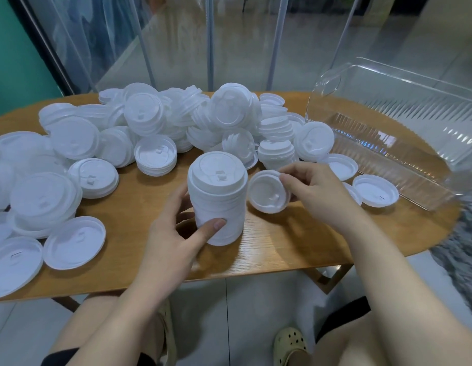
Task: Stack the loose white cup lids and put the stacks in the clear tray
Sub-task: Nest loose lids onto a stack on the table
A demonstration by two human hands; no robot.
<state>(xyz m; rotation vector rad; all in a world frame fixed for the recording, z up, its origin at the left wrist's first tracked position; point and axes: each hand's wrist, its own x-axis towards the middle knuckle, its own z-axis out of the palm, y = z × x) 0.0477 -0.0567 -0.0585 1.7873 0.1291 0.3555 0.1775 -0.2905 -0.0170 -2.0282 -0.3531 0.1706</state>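
A tall stack of white lids (217, 196) stands upright on the wooden table (277, 241) near its front edge. My left hand (177, 233) grips the stack low down, thumb across its front. My right hand (316, 192) pinches a single white lid (268, 192), tilted on edge just right of the stack. The clear tray (425, 143) stands at the right end of the table; no lids show inside it. A big heap of loose lids (192, 114) covers the back and left of the table.
Short stacks and single lids (74, 241) lie along the left front edge. Two lids (374, 194) lie upside down in front of the tray. Glass panels and metal posts stand behind the table. My knees and a pale clog (290, 344) are below the table edge.
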